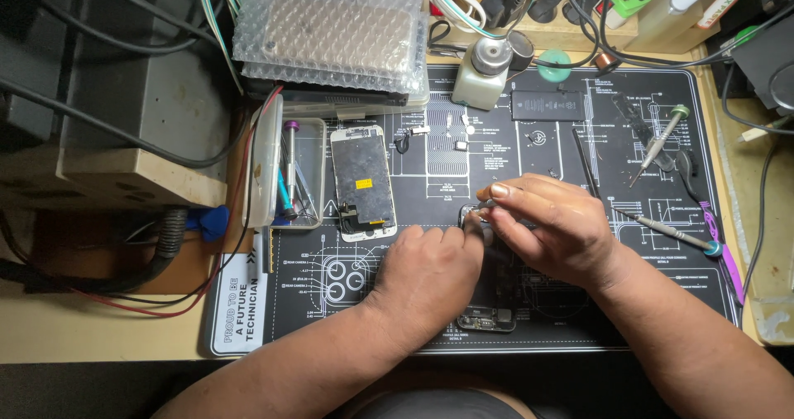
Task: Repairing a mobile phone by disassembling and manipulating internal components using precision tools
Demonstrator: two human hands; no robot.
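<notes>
Hands working over an opened phone body (488,316) on a black repair mat (579,320).
Left hand (426,274) is resting curled on it; right hand (550,229) is pinching a small part (480,212), a detached screen (362,181) lying nearby.

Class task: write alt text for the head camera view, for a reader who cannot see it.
Two bare hands, left hand and right hand, work over an opened phone body on a black repair mat. A detached phone screen lies to the left, screwdrivers to the right, a bubble-wrapped parcel behind.
</notes>
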